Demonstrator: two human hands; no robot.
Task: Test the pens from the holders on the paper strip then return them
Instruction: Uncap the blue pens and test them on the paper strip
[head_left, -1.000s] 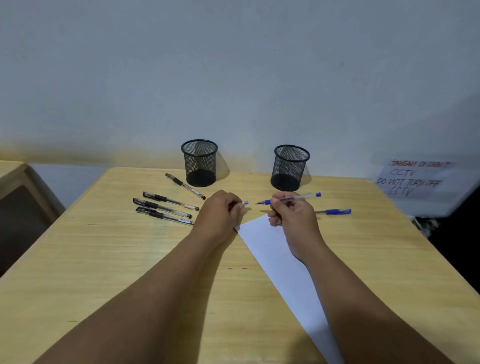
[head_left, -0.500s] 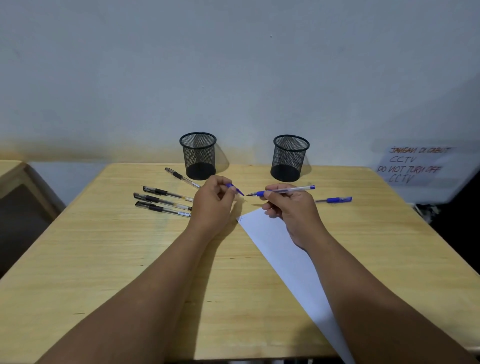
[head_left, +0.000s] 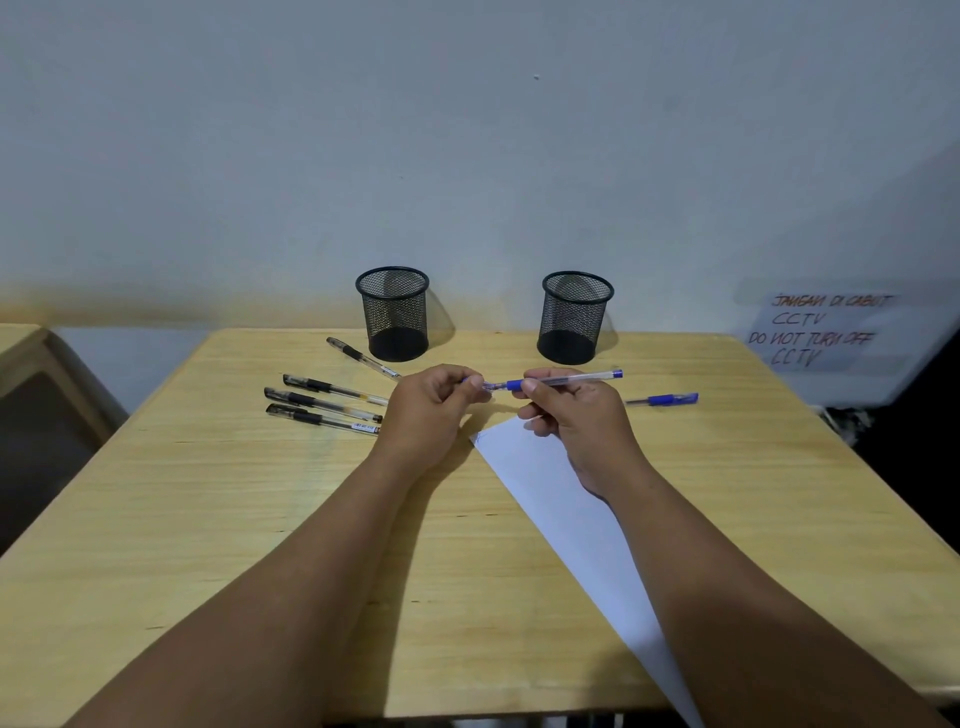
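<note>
The right hand (head_left: 571, 415) gripped a blue pen (head_left: 566, 381) by its rubbery grip, fingers curled round the clear barrel, the pen held level above the table (head_left: 208, 519). The left hand (head_left: 431, 410) pinched the cap (head_left: 480, 385) at the pen's tip; whether the cap was seated or just touching could not be told. Both hands hovered over the far corner of the paper strip (head_left: 561, 504), a long white band lying diagonally on the pale, grained wood, with a faint scribble near that corner.

Two round black wire-mesh holders (head_left: 393, 314) (head_left: 575, 317) stood upright at the table's far edge, near the wall, well apart from each other. Four capped black pens (head_left: 322, 402) with clear barrels lay in a loose fan to the left, one of them just beside the left holder. A second blue pen (head_left: 662, 399) lay flat to the right of the hands. A handwritten paper sign (head_left: 821, 330) hung at the far right.
</note>
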